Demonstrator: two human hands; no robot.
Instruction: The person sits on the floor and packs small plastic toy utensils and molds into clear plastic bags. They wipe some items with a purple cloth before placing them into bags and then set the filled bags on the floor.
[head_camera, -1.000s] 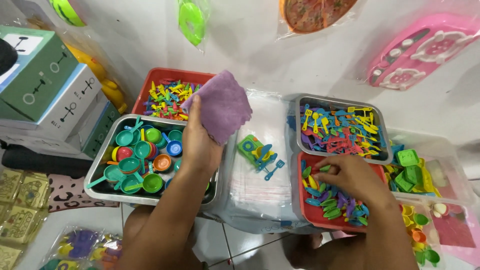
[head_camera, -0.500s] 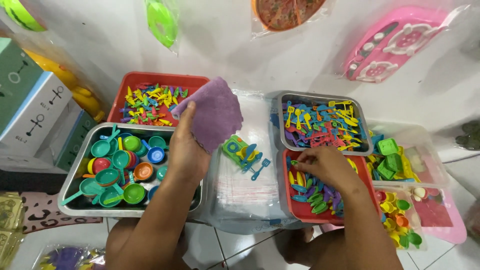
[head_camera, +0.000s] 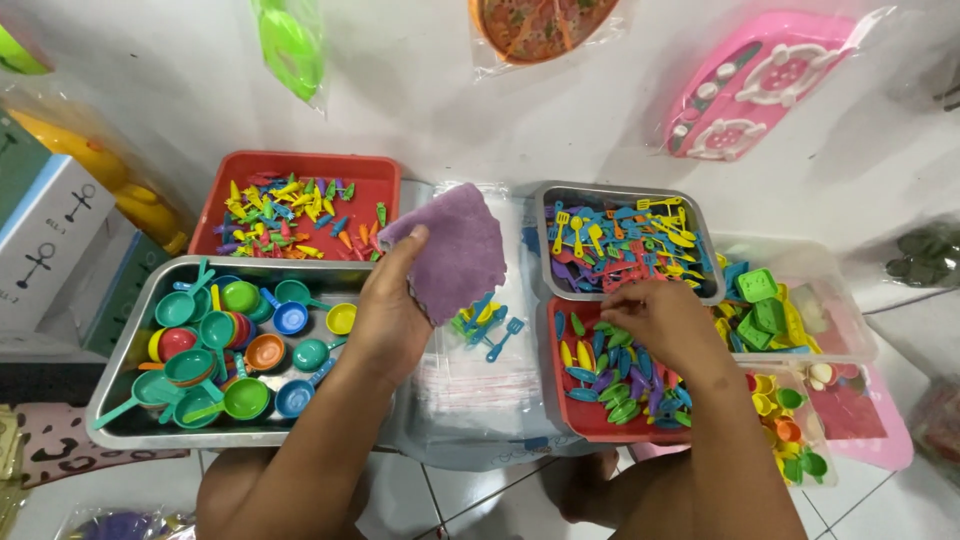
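Observation:
My left hand (head_camera: 388, 318) holds a purple cloth (head_camera: 450, 250) above a stack of clear plastic bags (head_camera: 470, 385). A few small blue, green and yellow toy pieces (head_camera: 487, 322) lie on the bags just below the cloth. My right hand (head_camera: 660, 320) reaches into a red tray (head_camera: 590, 425) of small toy knives in blue, green, purple and yellow, fingers pinched over the pieces; whether it grips one is hidden.
A metal tray of toy pans and cups (head_camera: 120, 390) sits at left, a red tray of toy bits (head_camera: 370, 180) behind it. A metal tray of toy utensils (head_camera: 545, 200) sits behind my right hand, clear tubs of toys (head_camera: 800, 265) to the right. Boxes (head_camera: 50, 240) stand far left.
The view has shifted, so everything sits a little further left in the frame. My right hand has moved up and left within the red tray. My left hand keeps hold of the purple cloth.

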